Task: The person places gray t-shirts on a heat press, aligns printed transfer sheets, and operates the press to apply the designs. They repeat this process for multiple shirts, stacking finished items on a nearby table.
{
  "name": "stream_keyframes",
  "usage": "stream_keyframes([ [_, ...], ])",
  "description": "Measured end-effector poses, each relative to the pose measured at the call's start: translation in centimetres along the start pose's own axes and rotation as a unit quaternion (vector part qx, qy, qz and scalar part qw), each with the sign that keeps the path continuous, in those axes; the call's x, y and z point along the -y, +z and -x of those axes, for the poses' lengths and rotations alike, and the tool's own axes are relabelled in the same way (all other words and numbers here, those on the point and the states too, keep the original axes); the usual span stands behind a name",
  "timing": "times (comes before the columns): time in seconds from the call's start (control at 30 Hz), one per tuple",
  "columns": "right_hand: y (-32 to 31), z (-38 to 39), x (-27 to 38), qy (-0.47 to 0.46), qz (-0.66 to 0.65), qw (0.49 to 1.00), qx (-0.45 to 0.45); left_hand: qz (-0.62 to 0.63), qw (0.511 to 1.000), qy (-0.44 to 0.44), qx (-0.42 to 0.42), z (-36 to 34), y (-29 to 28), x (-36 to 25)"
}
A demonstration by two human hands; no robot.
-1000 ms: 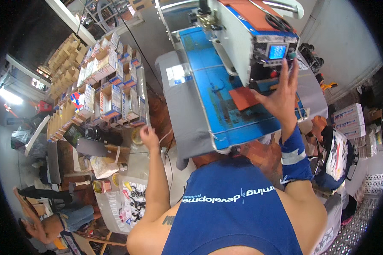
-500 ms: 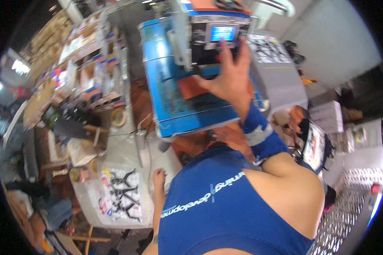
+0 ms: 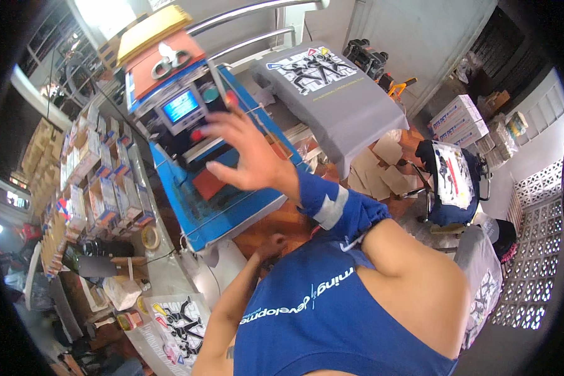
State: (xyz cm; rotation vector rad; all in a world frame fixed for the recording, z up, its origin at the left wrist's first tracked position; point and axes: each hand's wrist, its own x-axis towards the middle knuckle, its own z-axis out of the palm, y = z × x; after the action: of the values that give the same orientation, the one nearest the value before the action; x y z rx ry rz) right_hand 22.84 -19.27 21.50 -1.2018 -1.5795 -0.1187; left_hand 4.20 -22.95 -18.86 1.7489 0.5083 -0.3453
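My right hand (image 3: 238, 147) is open, fingers spread and blurred, at the control panel of a heat press (image 3: 182, 113), near its red button (image 3: 198, 136) and lit screen (image 3: 180, 104). Scissors (image 3: 169, 62) rest on an orange pad (image 3: 146, 78) atop the press. A second orange pad (image 3: 208, 183) lies on the blue press bed (image 3: 194, 222). My left hand (image 3: 271, 245) is low, below the bed's front edge, its fingers curled; whatever it might hold is too small to make out.
Right of the press, a grey-covered platen (image 3: 351, 122) carries a printed figure design. Boxes crowd the left table (image 3: 153, 269), beside another printed sheet (image 3: 178, 326). A chair (image 3: 442, 182) with prints and stacked boxes (image 3: 457, 119) are at right; loose cardboard (image 3: 382, 169) lies on the floor.
My view has swung right, bringing the grey platen into full sight. My right hand stays at the panel. My left hand has dropped from beside the box table to lower down.
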Motion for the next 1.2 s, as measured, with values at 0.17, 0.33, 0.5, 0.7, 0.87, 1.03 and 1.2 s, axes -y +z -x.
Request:
stream_keyframes([
  [0.17, -14.7, 8.5, -9.9, 0.016, 0.058, 0.997, 0.045, 0.097, 0.995, 0.026, -0.026, -12.7, 4.2, -11.8],
  [0.33, -37.2, 20.7, -30.1, 0.263, 0.321, 0.9, -0.136, 0.383, 0.847, 0.155, -0.334, -20.5, 7.0, -21.5],
  [0.5, -47.3, 29.5, -43.9, 0.538, 0.067, 0.823, -0.172, 0.743, 0.639, 0.171, -0.101, -23.1, 6.3, -26.1],
  [0.7, -54.1, 33.5, -45.4, 0.734, -0.229, 0.638, 0.032, 0.555, 0.767, 0.01, -0.323, -15.2, 5.0, -28.4],
  [0.87, -58.9, 25.5, -44.9, 0.551, -0.186, 0.808, -0.099, 0.447, 0.773, 0.15, -0.424, -12.6, 2.4, -35.7],
  [1.03, -53.2, 5.2, -36.9, 0.249, -0.353, 0.888, -0.154, 0.581, 0.585, 0.401, -0.399, -14.3, 4.2, -45.8],
  [1.2, -46.8, -5.5, -19.4, -0.063, -0.231, 0.964, -0.111, 0.534, 0.436, 0.621, -0.374, -2.4, 15.7, -48.1],
])
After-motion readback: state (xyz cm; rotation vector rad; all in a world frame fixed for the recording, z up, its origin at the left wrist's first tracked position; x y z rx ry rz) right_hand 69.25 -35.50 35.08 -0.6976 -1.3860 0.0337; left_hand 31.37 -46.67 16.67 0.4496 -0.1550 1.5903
